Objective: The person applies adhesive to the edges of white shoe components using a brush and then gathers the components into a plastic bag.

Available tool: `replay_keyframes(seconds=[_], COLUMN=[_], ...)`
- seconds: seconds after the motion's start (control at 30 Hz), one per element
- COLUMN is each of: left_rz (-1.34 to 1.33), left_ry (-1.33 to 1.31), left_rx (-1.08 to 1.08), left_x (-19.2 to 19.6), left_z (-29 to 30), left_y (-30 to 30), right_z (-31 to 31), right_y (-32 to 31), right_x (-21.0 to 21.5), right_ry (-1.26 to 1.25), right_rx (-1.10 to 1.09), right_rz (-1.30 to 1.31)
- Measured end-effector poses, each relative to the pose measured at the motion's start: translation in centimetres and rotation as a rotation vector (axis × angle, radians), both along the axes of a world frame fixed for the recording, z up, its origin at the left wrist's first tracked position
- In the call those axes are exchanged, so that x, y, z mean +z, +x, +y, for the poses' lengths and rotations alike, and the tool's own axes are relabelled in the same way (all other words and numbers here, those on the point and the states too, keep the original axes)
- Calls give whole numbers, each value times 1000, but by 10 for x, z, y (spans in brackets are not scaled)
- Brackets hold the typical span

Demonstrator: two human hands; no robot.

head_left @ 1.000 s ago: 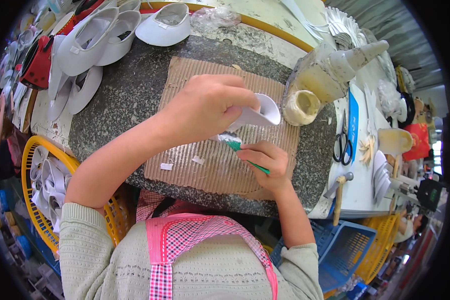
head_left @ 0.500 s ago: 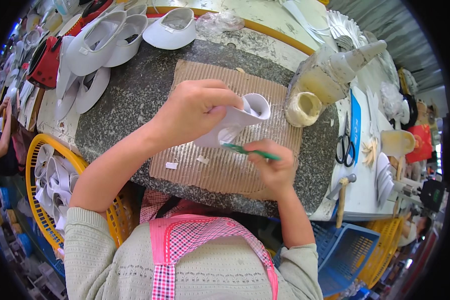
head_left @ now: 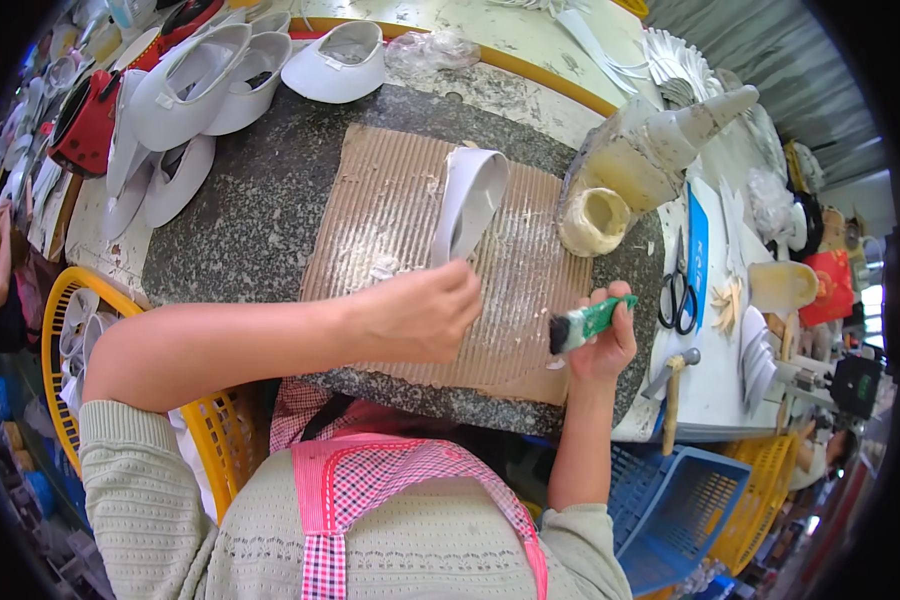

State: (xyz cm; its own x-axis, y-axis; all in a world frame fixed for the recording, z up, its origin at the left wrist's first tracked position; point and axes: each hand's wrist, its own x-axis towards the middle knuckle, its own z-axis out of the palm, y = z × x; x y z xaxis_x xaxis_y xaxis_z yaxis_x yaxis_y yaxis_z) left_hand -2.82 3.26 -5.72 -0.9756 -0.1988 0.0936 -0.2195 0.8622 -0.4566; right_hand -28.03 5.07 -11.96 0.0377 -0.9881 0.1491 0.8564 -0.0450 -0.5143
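Note:
My left hand (head_left: 420,312) is closed at the near end of a white shoe upper (head_left: 466,205). Its fingertips meet the upper there, and the hand hides the exact hold. The upper's opening faces right, above a ridged cardboard sheet (head_left: 370,210). In my right hand (head_left: 606,345) is a flat brush (head_left: 592,322) with a green handle. Its dark bristles point left, apart from the upper. A small white scrap (head_left: 382,270) lies on the cardboard beside my left hand.
A glue-crusted container (head_left: 620,170) with a round mouth stands right of the cardboard. Scissors (head_left: 678,300) and a hammer (head_left: 673,385) lie farther right. Several white uppers (head_left: 335,65) stand back left. Yellow (head_left: 60,340) and blue baskets (head_left: 680,510) flank me below table height.
My left hand has come nearer to me, and the upper has turned so its opening faces right. The brush has moved away from the upper to the right.

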Motion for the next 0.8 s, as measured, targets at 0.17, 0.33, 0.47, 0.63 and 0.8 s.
replay_keyframes(seconds=[0.17, 0.33, 0.47, 0.63, 0.8], left_rz=[-46, 29, 184, 258, 337], left_ry=[62, 101, 44, 55, 150], left_rx=[-27, -24, -80, -62, -15], left_x=[2, -3, -10, -17, -22], left_z=[1, -1, 0, 1, 5], left_y=[-4, 10, 14, 24, 36], right_z=[-17, -44, -64, -63, -44], right_y=[50, 99, 114, 120, 109], right_x=[36, 49, 30, 22, 12], right_ry=[8, -105, -206, -277, -202], right_rx=[-446, -471, -502, -661, -636], right_rz=[829, 990, 1315, 1657, 1625])
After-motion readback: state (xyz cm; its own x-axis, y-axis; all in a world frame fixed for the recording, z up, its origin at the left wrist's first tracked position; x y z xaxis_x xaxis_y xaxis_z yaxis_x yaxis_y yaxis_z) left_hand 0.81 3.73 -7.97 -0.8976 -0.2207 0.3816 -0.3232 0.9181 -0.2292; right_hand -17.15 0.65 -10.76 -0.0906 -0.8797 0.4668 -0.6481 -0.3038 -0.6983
